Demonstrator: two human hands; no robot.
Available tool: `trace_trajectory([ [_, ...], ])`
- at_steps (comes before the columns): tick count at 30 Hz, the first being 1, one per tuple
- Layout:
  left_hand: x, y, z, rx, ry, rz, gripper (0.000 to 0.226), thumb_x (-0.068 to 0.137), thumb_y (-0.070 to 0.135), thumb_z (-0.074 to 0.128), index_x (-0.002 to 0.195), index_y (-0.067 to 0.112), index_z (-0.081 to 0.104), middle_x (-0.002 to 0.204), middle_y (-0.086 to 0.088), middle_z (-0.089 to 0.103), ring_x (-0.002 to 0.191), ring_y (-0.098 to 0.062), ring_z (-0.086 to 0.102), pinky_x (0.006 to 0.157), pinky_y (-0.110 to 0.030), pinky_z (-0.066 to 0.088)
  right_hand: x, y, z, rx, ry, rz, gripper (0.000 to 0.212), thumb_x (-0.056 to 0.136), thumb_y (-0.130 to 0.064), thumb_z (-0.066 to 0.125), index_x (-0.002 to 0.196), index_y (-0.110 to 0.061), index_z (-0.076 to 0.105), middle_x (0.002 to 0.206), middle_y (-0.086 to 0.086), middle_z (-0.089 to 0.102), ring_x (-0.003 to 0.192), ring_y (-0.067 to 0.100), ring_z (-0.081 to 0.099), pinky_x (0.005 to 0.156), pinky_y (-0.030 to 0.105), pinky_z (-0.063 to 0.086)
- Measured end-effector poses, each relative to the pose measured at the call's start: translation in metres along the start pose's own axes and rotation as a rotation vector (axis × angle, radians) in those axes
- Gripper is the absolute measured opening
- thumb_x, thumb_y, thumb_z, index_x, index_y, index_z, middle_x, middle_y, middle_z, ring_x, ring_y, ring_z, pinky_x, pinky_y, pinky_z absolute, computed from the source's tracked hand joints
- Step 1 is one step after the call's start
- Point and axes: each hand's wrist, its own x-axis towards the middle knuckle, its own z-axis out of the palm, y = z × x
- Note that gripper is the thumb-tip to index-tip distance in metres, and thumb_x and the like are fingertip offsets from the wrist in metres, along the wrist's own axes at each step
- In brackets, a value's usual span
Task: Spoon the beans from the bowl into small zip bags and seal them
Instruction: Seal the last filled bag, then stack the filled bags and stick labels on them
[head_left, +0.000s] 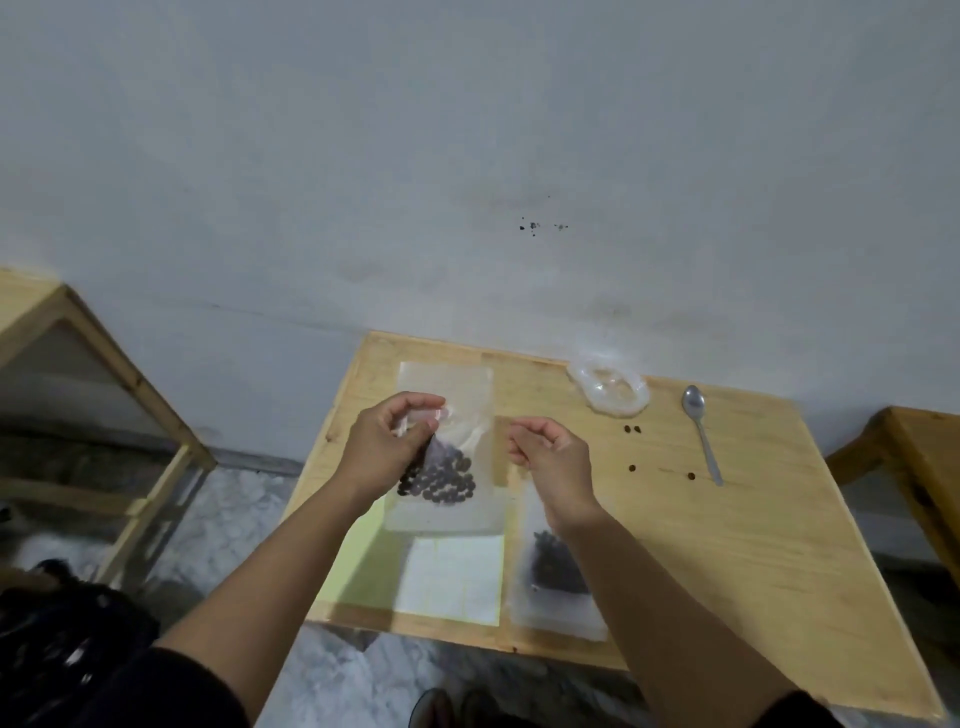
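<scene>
Left hand (387, 441) pinches bag (447, 467) top, right hand (545, 449) curled, empty; unsealed strip or tilt = beans (439, 480) spill on table (753, 545).

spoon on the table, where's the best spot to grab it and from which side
Grip the spoon at the handle end near the table's front, coming from above with the right hand. It lies flat, bowl end toward the wall, with bare wood around the slim handle.

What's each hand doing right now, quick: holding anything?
Left hand: pinching the top of the zip bag with beans in it.
Right hand: fingers curled; whether they pinch anything cannot be told.
</scene>
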Motion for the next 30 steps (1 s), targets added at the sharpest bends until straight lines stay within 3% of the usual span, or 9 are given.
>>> trace_trajectory([
  [5, -0.023, -0.024, -0.038, -0.005, 0.215, -0.102, 0.014, 0.088, 0.015, 0.064, 0.095, 0.025, 0.068, 0.096, 0.023, 0.065, 0.086, 0.002, 0.058, 0.082, -0.028, 0.044, -0.009, 0.046, 0.028, -0.373, -0.118, 0.051, 0.014, 0.085, -0.014, 0.064, 0.095, -0.011, 0.073, 0.088, 0.003, 0.072, 0.079, 0.019, 0.065, 0.079, 0.03, 0.053],
  [9, -0.046, -0.045, -0.06, 0.028, 0.308, -0.203, 0.015, 0.087, 0.016, 0.065, 0.095, 0.029, 0.069, 0.099, 0.023, 0.065, 0.098, -0.005, 0.06, 0.088, -0.032, 0.049, -0.03, 0.075, 0.043, -0.646, -0.179, 0.033, 0.023, 0.09, -0.018, 0.059, 0.107, -0.008, 0.07, 0.11, 0.003, 0.07, 0.101, 0.016, 0.064, 0.082, 0.014, 0.041],
  [12, -0.054, -0.059, -0.071, 0.045, 0.338, -0.245, 0.016, 0.087, 0.018, 0.065, 0.093, 0.033, 0.069, 0.098, 0.021, 0.065, 0.095, -0.005, 0.06, 0.09, -0.037, 0.05, -0.039, 0.092, 0.051, -0.721, -0.135, 0.029, 0.028, 0.091, -0.019, 0.057, 0.115, -0.007, 0.066, 0.118, 0.006, 0.066, 0.109, 0.018, 0.061, 0.074, 0.004, 0.03],
  [15, -0.057, -0.069, -0.078, 0.039, 0.324, -0.26, 0.018, 0.087, 0.018, 0.065, 0.091, 0.036, 0.068, 0.099, 0.019, 0.066, 0.096, -0.009, 0.062, 0.087, -0.038, 0.053, -0.049, 0.106, 0.057, -0.769, -0.098, 0.007, 0.03, 0.089, -0.014, 0.06, 0.115, -0.002, 0.064, 0.116, 0.014, 0.065, 0.109, 0.024, 0.06, 0.078, 0.007, 0.032],
  [18, -0.053, -0.076, -0.085, 0.027, 0.296, -0.262, 0.017, 0.088, 0.017, 0.064, 0.093, 0.033, 0.068, 0.098, 0.017, 0.067, 0.092, -0.009, 0.063, 0.087, -0.04, 0.053, -0.051, 0.118, 0.064, -0.882, -0.082, -0.024, 0.029, 0.089, -0.016, 0.058, 0.115, -0.006, 0.065, 0.112, 0.014, 0.063, 0.109, 0.024, 0.056, 0.091, 0.024, 0.038],
  [21, -0.045, -0.078, -0.094, 0.035, 0.244, -0.241, 0.02, 0.088, 0.015, 0.063, 0.091, 0.035, 0.067, 0.097, 0.015, 0.067, 0.087, -0.01, 0.061, 0.088, -0.041, 0.051, -0.054, 0.125, 0.075, -0.893, 0.028, -0.03, 0.02, 0.085, -0.014, 0.06, 0.096, 0.0, 0.07, 0.097, 0.014, 0.063, 0.098, 0.026, 0.056, 0.083, 0.029, 0.041],
  [24, -0.035, -0.082, -0.105, 0.012, 0.18, -0.242, 0.019, 0.088, 0.017, 0.064, 0.091, 0.035, 0.068, 0.101, 0.017, 0.067, 0.097, -0.013, 0.063, 0.091, -0.045, 0.051, -0.058, 0.13, 0.087, -0.898, 0.148, -0.077, 0.016, 0.084, -0.012, 0.064, 0.079, 0.002, 0.069, 0.085, 0.016, 0.062, 0.087, 0.029, 0.057, 0.072, 0.028, 0.039],
  [30, -0.023, -0.091, -0.117, -0.005, 0.06, -0.239, 0.017, 0.088, 0.019, 0.064, 0.093, 0.034, 0.069, 0.103, 0.016, 0.067, 0.1, -0.017, 0.064, 0.091, -0.048, 0.051, -0.062, 0.131, 0.104, -0.901, 0.242, -0.025, 0.014, 0.087, -0.012, 0.059, 0.081, 0.0, 0.065, 0.089, 0.013, 0.059, 0.088, 0.024, 0.054, 0.075, 0.027, 0.041],
])
